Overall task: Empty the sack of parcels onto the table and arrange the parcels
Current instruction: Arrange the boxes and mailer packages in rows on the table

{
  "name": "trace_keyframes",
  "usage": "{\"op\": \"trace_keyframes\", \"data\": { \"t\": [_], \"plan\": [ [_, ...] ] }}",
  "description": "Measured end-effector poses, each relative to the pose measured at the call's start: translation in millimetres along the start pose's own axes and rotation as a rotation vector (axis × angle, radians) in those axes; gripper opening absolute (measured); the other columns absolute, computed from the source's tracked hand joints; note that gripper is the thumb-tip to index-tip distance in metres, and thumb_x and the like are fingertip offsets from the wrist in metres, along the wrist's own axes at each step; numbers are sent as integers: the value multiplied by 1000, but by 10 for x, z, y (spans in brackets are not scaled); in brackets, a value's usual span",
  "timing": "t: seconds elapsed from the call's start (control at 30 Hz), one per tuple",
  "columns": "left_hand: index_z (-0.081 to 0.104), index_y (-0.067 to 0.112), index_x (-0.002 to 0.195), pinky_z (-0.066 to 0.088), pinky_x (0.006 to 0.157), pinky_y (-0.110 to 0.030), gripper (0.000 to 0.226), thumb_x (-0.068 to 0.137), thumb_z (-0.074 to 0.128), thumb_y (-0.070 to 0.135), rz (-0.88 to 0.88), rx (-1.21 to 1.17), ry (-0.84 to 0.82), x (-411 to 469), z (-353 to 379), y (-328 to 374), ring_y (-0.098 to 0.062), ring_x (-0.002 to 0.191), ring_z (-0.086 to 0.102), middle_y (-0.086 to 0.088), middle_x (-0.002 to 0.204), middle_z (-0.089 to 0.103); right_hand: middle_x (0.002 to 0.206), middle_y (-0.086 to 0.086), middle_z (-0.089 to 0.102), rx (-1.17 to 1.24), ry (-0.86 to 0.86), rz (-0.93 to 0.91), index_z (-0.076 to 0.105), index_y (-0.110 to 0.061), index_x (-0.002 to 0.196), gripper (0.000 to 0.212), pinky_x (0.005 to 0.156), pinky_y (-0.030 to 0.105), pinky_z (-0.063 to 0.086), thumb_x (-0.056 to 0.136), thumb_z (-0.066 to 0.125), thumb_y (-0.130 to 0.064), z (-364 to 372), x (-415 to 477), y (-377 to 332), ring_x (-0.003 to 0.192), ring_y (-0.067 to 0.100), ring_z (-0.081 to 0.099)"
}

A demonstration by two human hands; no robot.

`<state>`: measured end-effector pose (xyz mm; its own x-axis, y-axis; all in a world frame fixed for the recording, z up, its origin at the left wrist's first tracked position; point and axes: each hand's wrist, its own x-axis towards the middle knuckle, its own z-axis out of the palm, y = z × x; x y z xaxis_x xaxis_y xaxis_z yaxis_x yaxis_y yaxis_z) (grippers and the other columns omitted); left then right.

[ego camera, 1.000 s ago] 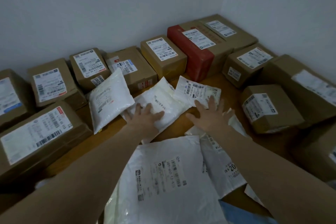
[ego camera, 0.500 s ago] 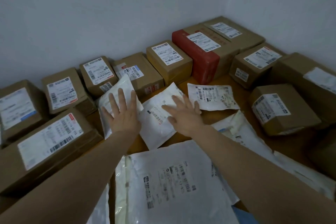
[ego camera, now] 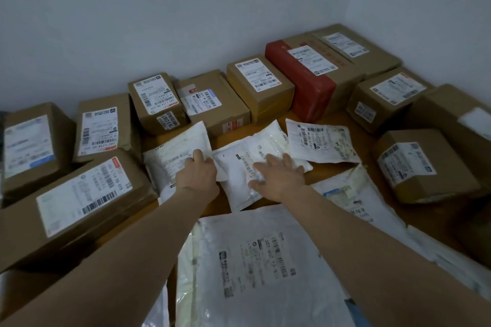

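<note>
Three small white mailer pouches lie in a row on the wooden table (ego camera: 335, 177). My left hand (ego camera: 197, 176) has its fingers curled on the right edge of the left pouch (ego camera: 172, 152). Flat on the middle pouch (ego camera: 240, 167) rests my right hand (ego camera: 277, 176), fingers spread. The right pouch (ego camera: 321, 144) lies untouched, label up. A large white mailer bag (ego camera: 247, 260) lies under my forearms at the near edge, and another (ego camera: 353, 195) lies partly under my right arm. No sack is identifiable.
Labelled cardboard boxes line the wall at the back, among them a red-sided box (ego camera: 305, 82). A long box (ego camera: 87, 199) stands close on the left and a square box (ego camera: 419, 164) on the right. The walls meet in a corner at the back right.
My left hand went from lying flat on the left pouch to curling at its right edge. My right hand slid right across the middle pouch, which has turned to lie squarer in the row.
</note>
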<state>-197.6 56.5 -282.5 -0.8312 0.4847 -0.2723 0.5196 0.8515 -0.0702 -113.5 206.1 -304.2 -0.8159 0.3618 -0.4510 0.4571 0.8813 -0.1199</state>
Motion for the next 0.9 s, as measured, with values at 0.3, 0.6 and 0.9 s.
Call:
{"op": "trace_keyframes", "data": {
  "t": [0.3,0.6,0.9],
  "plan": [
    [20,13,144,36,103,-43,59,96,39,40,-44,-252,-119,120,3,-157,-33,131,33,-15,142,34,156,1,14,-59,-11,105,26,-35,144,53,112,54,17,94,39,-48,7,-81,89,142,37,8],
    [27,17,146,36,106,-42,54,97,43,31,171,-316,142,-244,55,-177,-29,139,24,-12,152,21,154,7,25,183,160,47,29,-27,147,52,115,42,25,98,43,-27,-147,-484,253,142,27,21],
    [-7,34,151,8,118,-46,113,67,51,83,696,-113,-301,-1180,275,246,-23,147,-6,3,160,-10,155,0,26,497,23,139,31,-34,146,84,116,39,20,75,75,-45,142,-1602,493,142,20,24]
  ]
}}
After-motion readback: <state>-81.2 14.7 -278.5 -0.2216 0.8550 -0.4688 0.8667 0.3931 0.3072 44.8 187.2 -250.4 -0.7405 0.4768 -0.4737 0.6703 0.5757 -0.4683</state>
